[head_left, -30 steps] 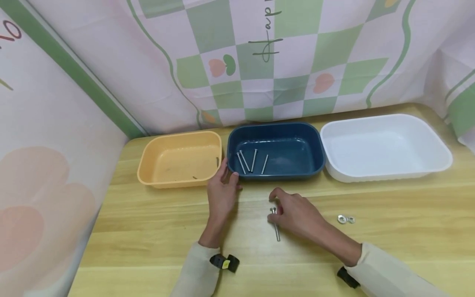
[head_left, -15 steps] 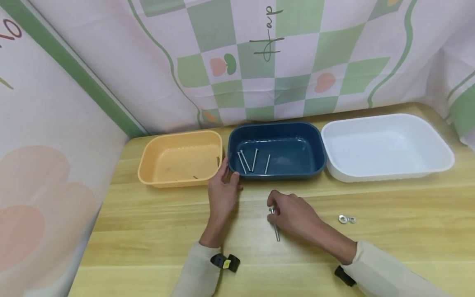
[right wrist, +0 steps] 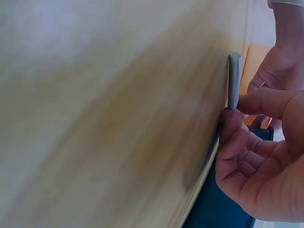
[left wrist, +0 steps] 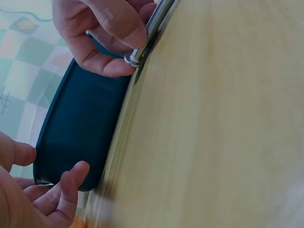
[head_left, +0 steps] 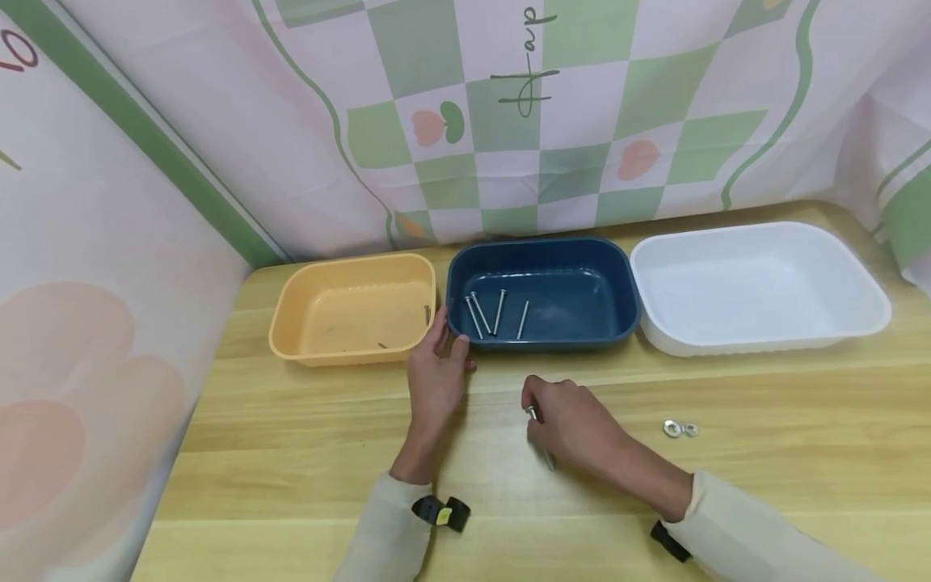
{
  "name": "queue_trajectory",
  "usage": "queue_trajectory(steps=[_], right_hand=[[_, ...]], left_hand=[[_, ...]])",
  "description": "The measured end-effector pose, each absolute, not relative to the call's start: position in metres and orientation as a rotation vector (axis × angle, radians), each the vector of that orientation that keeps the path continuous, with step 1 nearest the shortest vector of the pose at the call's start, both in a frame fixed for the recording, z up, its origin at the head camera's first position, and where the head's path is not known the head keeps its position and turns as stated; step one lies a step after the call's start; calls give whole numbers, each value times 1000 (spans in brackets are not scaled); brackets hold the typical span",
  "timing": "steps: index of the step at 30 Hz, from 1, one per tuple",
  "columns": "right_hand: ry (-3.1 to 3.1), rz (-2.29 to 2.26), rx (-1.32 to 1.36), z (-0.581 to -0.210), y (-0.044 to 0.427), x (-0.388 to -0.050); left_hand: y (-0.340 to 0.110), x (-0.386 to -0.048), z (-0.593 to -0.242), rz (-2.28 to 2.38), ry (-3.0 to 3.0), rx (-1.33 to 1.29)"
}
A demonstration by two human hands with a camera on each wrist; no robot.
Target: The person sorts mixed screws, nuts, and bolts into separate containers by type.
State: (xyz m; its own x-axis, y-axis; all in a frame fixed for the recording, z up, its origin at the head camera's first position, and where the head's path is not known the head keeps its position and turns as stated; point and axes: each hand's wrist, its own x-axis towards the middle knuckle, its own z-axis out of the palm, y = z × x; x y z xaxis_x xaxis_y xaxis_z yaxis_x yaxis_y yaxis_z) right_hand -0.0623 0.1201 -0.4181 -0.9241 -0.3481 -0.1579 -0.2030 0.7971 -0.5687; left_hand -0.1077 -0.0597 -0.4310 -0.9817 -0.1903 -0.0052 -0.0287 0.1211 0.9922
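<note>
My right hand [head_left: 575, 422] pinches a silver bolt [head_left: 532, 412] between thumb and fingers, just above or on the table in front of the dark blue tray [head_left: 541, 346]. The bolt's head points toward the tray; fingers cover part of its shank. In the left wrist view, the head and threaded shank of the bolt [left wrist: 153, 28] show. Threads also show on the bolt [right wrist: 234, 80] in the right wrist view. At the tray's front left corner rests my left hand [head_left: 436, 380], its fingers spread and touching the side and front. Several bolts [head_left: 499, 313] lie inside that tray.
Left of the blue tray stands a yellow tray [head_left: 349, 358] with a few small screw-like pieces [head_left: 427, 314]. A white tray [head_left: 760, 343] stands to the right. Two small metal rings, nuts or washers [head_left: 672, 428], lie right of my right hand. A patterned cloth [head_left: 575, 113] hangs behind.
My right thumb and fingers have closed in on the bolt and now cover more of it. The bolt's lower end has shifted slightly right. My left hand stays at the tray corner.
</note>
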Motion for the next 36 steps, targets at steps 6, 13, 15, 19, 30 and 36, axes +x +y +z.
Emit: queue_trajectory(steps=[6,13,15,19,30,36], right_hand=[[2731,-830,-432,-418,120,-62],[2690,-874,-420,-417,122,-63],[2675,-884,-416,-416,122,-64],[2661,-907,-420,-415,120,-65],[2654,-963,-414,-412,117,-65],[2642,-1003,-400,-410,115,-66]], left_hand=[[-58,-108,-430,-1981,-2267,219],[-59,-108,-430,-1986,-2275,232],[-59,-108,-430,-1989,-2271,229],[-59,-108,-431,-1992,-2261,222],[-57,-100,-409,-2012,-2237,197],[-53,-93,-389,-2003,-2253,207]])
